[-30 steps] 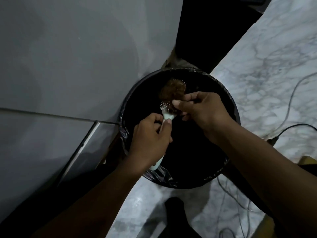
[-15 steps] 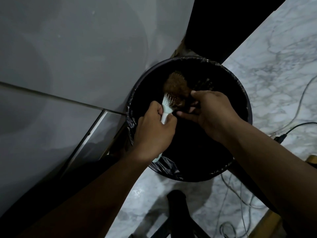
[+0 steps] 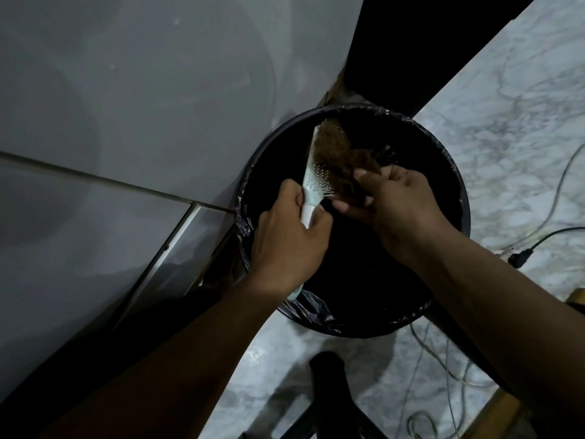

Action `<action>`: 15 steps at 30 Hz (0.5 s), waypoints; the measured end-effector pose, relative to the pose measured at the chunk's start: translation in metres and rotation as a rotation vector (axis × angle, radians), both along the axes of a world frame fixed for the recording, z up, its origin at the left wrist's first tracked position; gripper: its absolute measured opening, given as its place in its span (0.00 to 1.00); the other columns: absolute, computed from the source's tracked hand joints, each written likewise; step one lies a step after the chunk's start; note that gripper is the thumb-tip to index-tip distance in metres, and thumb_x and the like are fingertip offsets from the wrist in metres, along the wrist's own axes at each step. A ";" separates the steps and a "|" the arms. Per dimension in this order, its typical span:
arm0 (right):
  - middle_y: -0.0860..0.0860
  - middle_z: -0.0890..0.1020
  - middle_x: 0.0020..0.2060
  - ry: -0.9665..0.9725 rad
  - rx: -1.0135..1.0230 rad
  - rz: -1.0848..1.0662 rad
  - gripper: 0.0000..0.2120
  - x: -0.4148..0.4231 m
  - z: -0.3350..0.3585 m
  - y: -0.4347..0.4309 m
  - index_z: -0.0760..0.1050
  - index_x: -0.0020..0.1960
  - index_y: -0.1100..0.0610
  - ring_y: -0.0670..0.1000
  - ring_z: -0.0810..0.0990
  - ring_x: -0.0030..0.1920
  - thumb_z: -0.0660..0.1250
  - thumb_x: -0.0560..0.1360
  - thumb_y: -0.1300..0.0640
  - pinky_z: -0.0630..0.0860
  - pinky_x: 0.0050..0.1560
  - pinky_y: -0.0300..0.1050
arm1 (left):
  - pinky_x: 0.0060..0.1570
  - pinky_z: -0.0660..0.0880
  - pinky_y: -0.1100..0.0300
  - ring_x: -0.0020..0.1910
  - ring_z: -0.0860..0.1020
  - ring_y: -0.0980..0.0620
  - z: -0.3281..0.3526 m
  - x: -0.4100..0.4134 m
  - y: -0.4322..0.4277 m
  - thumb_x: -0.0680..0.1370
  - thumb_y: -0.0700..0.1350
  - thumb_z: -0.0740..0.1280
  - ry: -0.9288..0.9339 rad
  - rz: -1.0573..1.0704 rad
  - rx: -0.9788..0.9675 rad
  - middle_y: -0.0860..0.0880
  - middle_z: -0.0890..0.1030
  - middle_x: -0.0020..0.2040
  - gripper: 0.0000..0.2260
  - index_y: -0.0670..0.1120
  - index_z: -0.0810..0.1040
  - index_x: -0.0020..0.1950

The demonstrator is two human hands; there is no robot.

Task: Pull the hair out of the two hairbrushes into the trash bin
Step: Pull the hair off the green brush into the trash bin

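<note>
A pale hairbrush (image 3: 311, 177) is held over the round black trash bin (image 3: 456, 198), which is lined with a black bag. My left hand (image 3: 288, 239) is closed around the brush's handle, bristles facing right. A mat of brown hair (image 3: 338, 153) covers the upper bristles and is partly lifted off the lower ones. My right hand (image 3: 395, 201) pinches the lower edge of that hair mat between thumb and fingers. Only one hairbrush is in view.
A grey wall (image 3: 142, 90) stands to the left of the bin. The marble floor (image 3: 522, 122) lies to the right, with cables and a black plug (image 3: 519, 258) on it. A dark foot or object (image 3: 326, 369) sits below the bin.
The brush has turned so its bristle face shows more. My right hand has peeled the hair mat away from the lower bristles toward the right. The view has shifted slightly.
</note>
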State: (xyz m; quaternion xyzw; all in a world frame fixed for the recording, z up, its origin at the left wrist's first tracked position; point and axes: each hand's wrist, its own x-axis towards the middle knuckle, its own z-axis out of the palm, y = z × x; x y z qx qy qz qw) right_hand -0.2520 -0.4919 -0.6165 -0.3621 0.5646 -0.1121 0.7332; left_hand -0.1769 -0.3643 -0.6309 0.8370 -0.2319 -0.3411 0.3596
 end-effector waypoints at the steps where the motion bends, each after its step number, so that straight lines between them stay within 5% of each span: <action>1: 0.60 0.84 0.43 -0.027 0.084 -0.025 0.09 0.001 0.001 -0.001 0.75 0.43 0.63 0.57 0.85 0.40 0.62 0.82 0.65 0.86 0.42 0.49 | 0.30 0.66 0.55 0.27 0.68 0.51 -0.001 0.001 0.000 0.79 0.49 0.66 0.008 0.014 0.000 0.53 0.70 0.31 0.12 0.52 0.62 0.42; 4: 0.62 0.81 0.53 -0.115 0.218 -0.050 0.09 0.001 0.003 -0.002 0.73 0.58 0.63 0.61 0.85 0.45 0.62 0.79 0.63 0.85 0.49 0.57 | 0.31 0.64 0.57 0.25 0.67 0.55 -0.003 0.002 0.001 0.79 0.48 0.66 0.024 0.049 0.011 0.53 0.69 0.30 0.13 0.53 0.62 0.41; 7: 0.55 0.82 0.56 -0.141 0.105 0.050 0.18 0.001 0.004 -0.002 0.72 0.63 0.58 0.57 0.84 0.50 0.71 0.76 0.57 0.85 0.47 0.57 | 0.30 0.65 0.59 0.25 0.68 0.55 0.001 -0.002 0.000 0.79 0.48 0.66 -0.011 0.019 0.017 0.53 0.71 0.30 0.13 0.53 0.62 0.42; 11: 0.55 0.85 0.42 -0.012 -0.212 0.136 0.07 -0.003 0.002 0.000 0.77 0.46 0.63 0.53 0.88 0.42 0.75 0.74 0.64 0.86 0.42 0.51 | 0.28 0.73 0.49 0.27 0.73 0.51 0.005 -0.008 0.000 0.79 0.50 0.66 -0.012 -0.041 0.010 0.49 0.76 0.32 0.10 0.51 0.65 0.45; 13: 0.58 0.82 0.38 0.001 -0.179 0.076 0.09 -0.003 -0.001 -0.001 0.73 0.39 0.63 0.54 0.86 0.40 0.71 0.76 0.68 0.85 0.40 0.49 | 0.28 0.71 0.50 0.27 0.72 0.51 0.004 -0.006 0.000 0.79 0.50 0.65 -0.014 -0.036 0.006 0.49 0.76 0.32 0.10 0.51 0.65 0.45; 15: 0.60 0.82 0.41 -0.049 -0.048 -0.021 0.05 -0.002 0.001 -0.004 0.75 0.44 0.65 0.55 0.84 0.43 0.67 0.78 0.69 0.85 0.40 0.48 | 0.29 0.65 0.56 0.26 0.69 0.52 0.002 -0.002 -0.001 0.80 0.49 0.65 -0.026 -0.021 0.004 0.51 0.72 0.30 0.12 0.52 0.62 0.43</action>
